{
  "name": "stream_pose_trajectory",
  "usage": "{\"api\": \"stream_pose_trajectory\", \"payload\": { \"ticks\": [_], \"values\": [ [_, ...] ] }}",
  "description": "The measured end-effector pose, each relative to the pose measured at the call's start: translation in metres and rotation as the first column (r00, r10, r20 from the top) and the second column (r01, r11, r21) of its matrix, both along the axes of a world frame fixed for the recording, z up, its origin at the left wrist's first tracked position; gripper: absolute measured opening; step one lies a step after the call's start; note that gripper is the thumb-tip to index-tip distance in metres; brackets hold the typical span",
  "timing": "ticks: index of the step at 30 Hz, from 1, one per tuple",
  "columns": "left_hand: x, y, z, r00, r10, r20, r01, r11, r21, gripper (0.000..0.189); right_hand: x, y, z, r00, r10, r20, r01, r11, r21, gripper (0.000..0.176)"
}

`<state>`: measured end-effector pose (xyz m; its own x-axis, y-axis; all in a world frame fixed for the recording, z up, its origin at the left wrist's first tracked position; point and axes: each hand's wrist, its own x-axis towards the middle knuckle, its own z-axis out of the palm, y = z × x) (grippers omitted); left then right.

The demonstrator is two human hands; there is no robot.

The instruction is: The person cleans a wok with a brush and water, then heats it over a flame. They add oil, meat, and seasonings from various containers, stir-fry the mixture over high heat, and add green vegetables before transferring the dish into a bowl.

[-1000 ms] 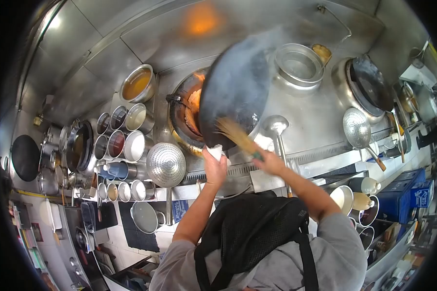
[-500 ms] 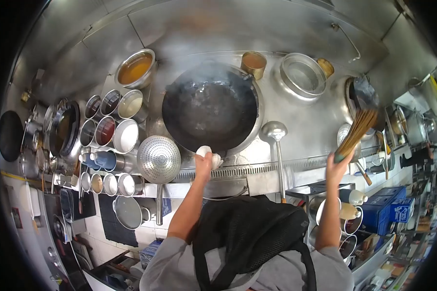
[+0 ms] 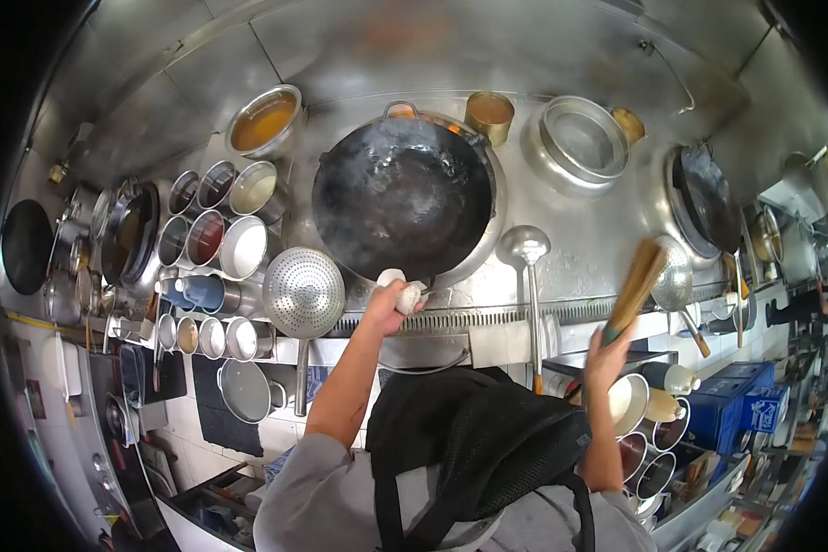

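Note:
My left hand (image 3: 388, 311) is closed around a folded white cloth (image 3: 403, 289) at the near rim of a large black wok (image 3: 405, 207). The cloth covers whatever part of the rim lies beneath it. Inside, the wok looks wet and shiny, and faint steam rises from it. Orange glows under its far edge, near a loop handle (image 3: 400, 108). To the right, my right hand (image 3: 605, 361) grips the green-bound end of a bamboo wok brush (image 3: 639, 283). Its bristles point up and away from me, over the front of the stove.
A perforated strainer (image 3: 304, 293) lies left of the wok; a long-handled ladle (image 3: 525, 245) lies right of it. Several seasoning pots (image 3: 241, 247) stand at left, near a bowl of amber liquid (image 3: 265, 124). A can (image 3: 489, 116) and a steel basin (image 3: 584, 140) stand behind.
The brush has moved left and down towards me, away from the right-hand wok. The big wok's far edge is tilted up slightly, showing a loop handle and an orange glow. Steam has thinned.

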<state>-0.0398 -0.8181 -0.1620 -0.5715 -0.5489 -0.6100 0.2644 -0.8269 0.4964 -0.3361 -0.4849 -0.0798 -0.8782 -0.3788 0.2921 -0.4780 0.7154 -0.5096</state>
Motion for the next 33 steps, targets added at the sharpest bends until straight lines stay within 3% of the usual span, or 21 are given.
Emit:
{"api": "stream_pose_trajectory", "payload": {
  "ticks": [3, 5, 7, 9, 11, 13, 14, 15, 16, 17, 18, 19, 20, 23, 24, 25, 26, 28, 29, 31, 33],
  "values": [
    [0.0, 0.012, -0.007, 0.992, 0.04, 0.123, -0.019, 0.985, -0.17, 0.025, 0.0, 0.055, -0.097, 0.895, -0.049, 0.444, -0.152, 0.901, 0.406, 0.092],
    [0.0, 0.024, -0.008, 0.958, 0.17, 0.233, -0.067, 0.918, -0.391, 0.022, 0.011, 0.021, -0.055, 0.928, -0.004, 0.371, -0.137, 0.926, 0.351, 0.09],
    [0.016, 0.038, -0.034, 0.961, 0.147, 0.235, -0.017, 0.878, -0.479, 0.027, 0.011, -0.007, -0.024, 0.843, 0.174, 0.508, -0.191, 0.981, -0.019, 0.089],
    [0.026, 0.055, -0.065, 0.857, 0.327, 0.398, 0.132, 0.608, -0.783, 0.046, 0.005, -0.042, -0.016, 0.853, 0.318, 0.413, -0.283, 0.948, -0.146, 0.082],
    [0.032, 0.074, -0.059, 0.816, 0.394, 0.424, 0.256, 0.412, -0.874, 0.056, 0.029, -0.112, 0.043, 0.576, 0.574, 0.582, -0.248, 0.802, -0.544, 0.075],
    [0.035, 0.088, -0.061, 0.705, 0.352, 0.616, 0.414, 0.501, -0.76, 0.056, 0.053, -0.174, 0.057, 0.465, 0.625, 0.627, -0.167, 0.757, -0.631, 0.078],
    [0.037, 0.086, -0.064, 0.707, 0.169, 0.687, 0.541, 0.497, -0.679, 0.056, 0.079, -0.193, 0.043, 0.473, 0.749, 0.465, -0.385, 0.65, -0.655, 0.081],
    [0.037, 0.084, -0.066, 0.677, -0.017, 0.736, 0.657, 0.465, -0.594, 0.056, 0.094, -0.211, 0.022, 0.431, 0.854, 0.292, -0.587, 0.511, -0.628, 0.085],
    [0.032, 0.085, -0.06, 0.687, -0.003, 0.726, 0.639, 0.478, -0.603, 0.056, 0.096, -0.209, 0.006, 0.394, 0.888, 0.236, -0.762, 0.459, -0.457, 0.088],
    [0.026, 0.085, -0.046, 0.77, 0.187, 0.61, 0.5, 0.417, -0.759, 0.064, 0.1, -0.201, -0.016, 0.34, 0.922, 0.184, -0.888, 0.38, -0.258, 0.091],
    [0.021, 0.082, -0.032, 0.812, 0.364, 0.456, 0.352, 0.317, -0.881, 0.072, 0.068, -0.191, -0.046, 0.349, 0.87, 0.348, -0.925, 0.378, -0.019, 0.086],
    [0.022, 0.078, -0.021, 0.806, 0.376, 0.457, 0.341, 0.336, -0.878, 0.072, 0.013, -0.185, -0.088, 0.456, 0.744, 0.488, -0.881, 0.299, 0.367, 0.075],
    [0.024, 0.067, -0.01, 0.806, 0.348, 0.479, 0.31, 0.441, -0.842, 0.071, -0.031, -0.183, -0.079, 0.593, 0.632, 0.499, -0.798, 0.379, 0.469, 0.064],
    [0.025, 0.02, 0.008, 0.806, 0.351, 0.476, 0.237, 0.546, -0.804, 0.065, -0.131, -0.207, 0.042, 0.788, 0.602, 0.127, -0.603, 0.715, 0.353, 0.073],
    [0.025, 0.007, -0.001, 0.799, 0.342, 0.495, 0.224, 0.594, -0.772, 0.059, -0.123, -0.223, 0.098, 0.829, 0.532, -0.171, -0.488, 0.839, 0.241, 0.071],
    [0.029, -0.006, -0.009, 0.799, 0.346, 0.492, 0.214, 0.601, -0.77, 0.059, -0.153, -0.241, 0.125, 0.72, 0.534, -0.443, -0.529, 0.836, 0.148, 0.071],
    [0.032, -0.018, -0.017, 0.852, 0.216, 0.478, 0.214, 0.689, -0.693, 0.056, -0.127, -0.26, 0.182, 0.846, 0.419, -0.331, -0.457, 0.889, -0.041, 0.071],
    [0.035, -0.028, -0.049, 0.917, 0.119, 0.381, 0.168, 0.751, -0.639, 0.059, -0.106, -0.296, 0.237, 0.827, 0.254, -0.502, -0.445, 0.842, -0.305, 0.073],
    [0.033, -0.024, -0.039, 0.918, 0.122, 0.379, 0.162, 0.756, -0.635, 0.059, -0.058, -0.311, 0.267, 0.946, 0.294, -0.14, -0.322, 0.785, -0.529, 0.081],
    [0.025, -0.004, -0.002, 0.95, 0.18, 0.255, -0.097, 0.947, -0.307, 0.059, -0.038, -0.356, 0.256, 0.873, 0.348, -0.341, -0.478, 0.478, -0.737, 0.09],
    [0.019, 0.011, -0.008, 0.971, 0.169, 0.167, -0.134, 0.97, -0.203, 0.055, -0.021, -0.402, 0.208, 0.859, 0.267, -0.437, -0.511, 0.498, -0.701, 0.093]
  ]
}}
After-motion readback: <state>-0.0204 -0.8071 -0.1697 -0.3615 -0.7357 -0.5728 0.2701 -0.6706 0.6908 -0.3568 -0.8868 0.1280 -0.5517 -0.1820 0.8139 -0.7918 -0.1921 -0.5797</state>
